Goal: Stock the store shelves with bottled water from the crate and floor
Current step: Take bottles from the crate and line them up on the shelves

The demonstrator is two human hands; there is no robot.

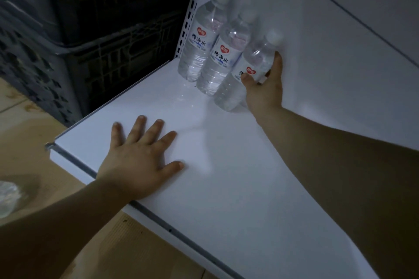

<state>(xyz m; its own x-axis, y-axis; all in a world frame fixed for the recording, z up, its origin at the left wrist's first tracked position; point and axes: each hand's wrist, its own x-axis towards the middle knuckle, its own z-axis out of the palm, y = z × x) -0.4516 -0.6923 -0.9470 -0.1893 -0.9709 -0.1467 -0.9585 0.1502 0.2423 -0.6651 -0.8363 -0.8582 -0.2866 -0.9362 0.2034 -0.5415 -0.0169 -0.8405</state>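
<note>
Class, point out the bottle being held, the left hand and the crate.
Held bottle (251,68), head view, on its label.
Left hand (138,163), head view, on its back.
Crate (122,54), head view, on its dark side wall.

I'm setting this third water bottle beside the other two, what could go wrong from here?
1. The third bottle in your right hand stands close beside the middle bottle; a nudge while letting go could topple the row.
2. Your left hand lies flat on the shelf near its front edge; leaning there might strain it.
</note>
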